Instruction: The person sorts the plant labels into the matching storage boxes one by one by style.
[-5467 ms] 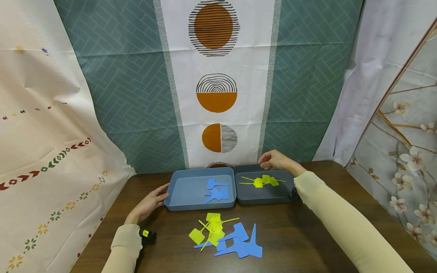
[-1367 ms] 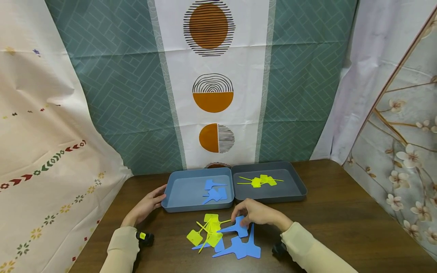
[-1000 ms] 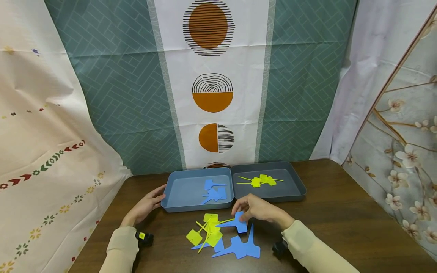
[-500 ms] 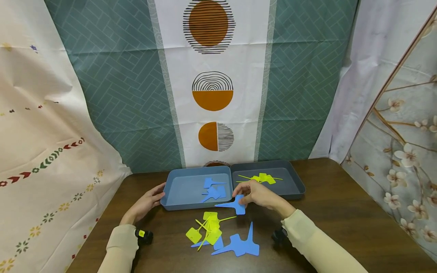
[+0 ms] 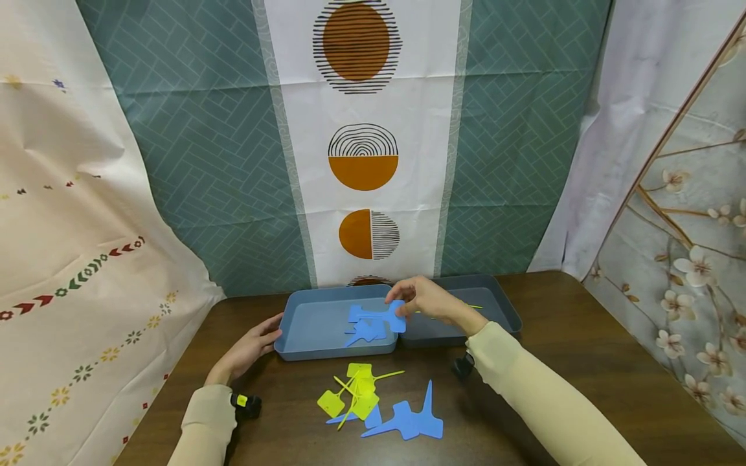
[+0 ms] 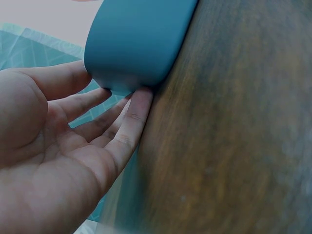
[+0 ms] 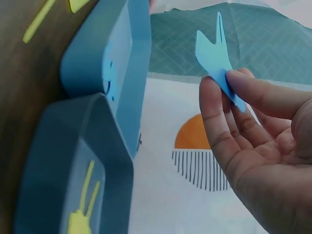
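Note:
My right hand (image 5: 430,301) pinches a blue T-shaped plant label (image 5: 397,317) between thumb and fingers, over the right end of the blue-grey tray (image 5: 311,327). In the right wrist view the held label (image 7: 214,57) points away from the fingertips, above the tray rims. Several blue plant labels (image 5: 366,331) lie inside that tray. My left hand (image 5: 250,349) has its extended fingers against the tray's left wall; the left wrist view shows the fingertips touching the tray's outer corner (image 6: 131,44).
A dark grey tray (image 5: 498,304) adjoins on the right; its yellow plant labels (image 7: 79,222) are mostly hidden by my right hand in the head view. In front, on the brown table (image 5: 280,433), lie a yellow label pile (image 5: 362,389) and several blue labels (image 5: 408,419). Curtains stand behind.
My right hand left the dark tray, took a blue plant label from the table pile, then lifted it forward and left over the blue-grey tray. The left hand stays at the tray's side.

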Demonstrator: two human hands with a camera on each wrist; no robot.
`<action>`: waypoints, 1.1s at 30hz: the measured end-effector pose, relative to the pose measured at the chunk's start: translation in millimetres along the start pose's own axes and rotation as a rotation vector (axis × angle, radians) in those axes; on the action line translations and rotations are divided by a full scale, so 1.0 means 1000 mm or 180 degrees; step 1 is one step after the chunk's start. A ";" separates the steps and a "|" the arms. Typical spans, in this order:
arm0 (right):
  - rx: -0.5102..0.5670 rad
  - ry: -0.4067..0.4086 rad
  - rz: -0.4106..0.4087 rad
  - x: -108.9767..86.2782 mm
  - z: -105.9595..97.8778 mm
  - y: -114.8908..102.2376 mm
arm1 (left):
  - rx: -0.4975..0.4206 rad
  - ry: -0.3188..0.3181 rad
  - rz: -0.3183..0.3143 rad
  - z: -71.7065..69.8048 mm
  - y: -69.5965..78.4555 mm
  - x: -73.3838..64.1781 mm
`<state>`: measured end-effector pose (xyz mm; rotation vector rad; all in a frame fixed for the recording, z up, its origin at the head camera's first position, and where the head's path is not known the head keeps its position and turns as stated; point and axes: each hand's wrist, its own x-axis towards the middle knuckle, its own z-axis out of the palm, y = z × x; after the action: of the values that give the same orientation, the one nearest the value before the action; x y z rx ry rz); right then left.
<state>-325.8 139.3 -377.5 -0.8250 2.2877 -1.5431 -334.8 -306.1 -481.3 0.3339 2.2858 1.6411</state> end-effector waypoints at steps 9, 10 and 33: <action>-0.0032 0.0053 0.0113 0.029 0.000 -0.013 | -0.0006 0.0011 -0.0006 -0.001 -0.001 0.001; -0.0042 0.0059 0.0124 0.032 0.001 -0.014 | -0.0011 0.0011 0.0001 -0.001 -0.001 0.001; -0.0267 0.0161 0.0278 0.071 0.016 -0.011 | -0.0045 -0.0010 0.0080 0.001 -0.002 -0.001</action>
<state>-371.3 82.8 -367.2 -0.7039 2.4051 -1.4558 -333.3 -306.5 -483.0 0.3630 2.2756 1.6669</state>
